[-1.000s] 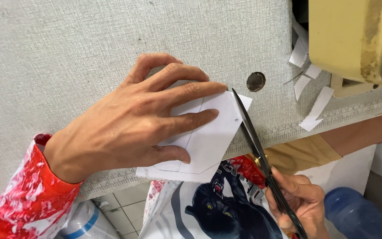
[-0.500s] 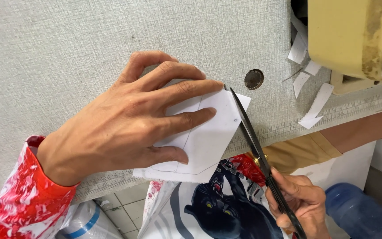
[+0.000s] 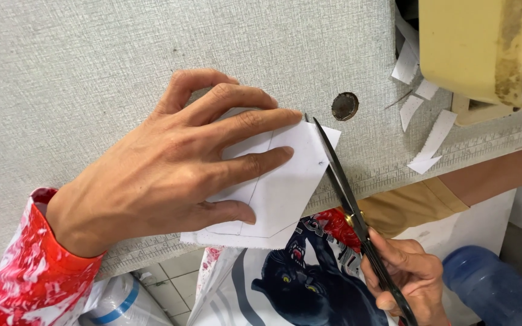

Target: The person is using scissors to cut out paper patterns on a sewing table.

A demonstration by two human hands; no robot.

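My left hand (image 3: 170, 163) lies flat with spread fingers on a white piece of paper (image 3: 285, 187) that has a pencilled outline, pressing it against the grey textured tabletop (image 3: 92, 66) at its front edge. My right hand (image 3: 409, 271), below the table edge, grips black scissors (image 3: 345, 193). The blades run up along the paper's right edge, their tips near the paper's upper right corner. Part of the paper is hidden under my left palm.
White paper scraps (image 3: 427, 136) lie on the table at the right, beside a yellow machine body (image 3: 478, 48). A round dark hole (image 3: 345, 105) sits in the tabletop just above the scissors. Below the edge are a blue water bottle (image 3: 496, 290) and tiled floor.
The scissor blades have edged slightly up along the paper's right edge. My left hand stays pressed on the paper.
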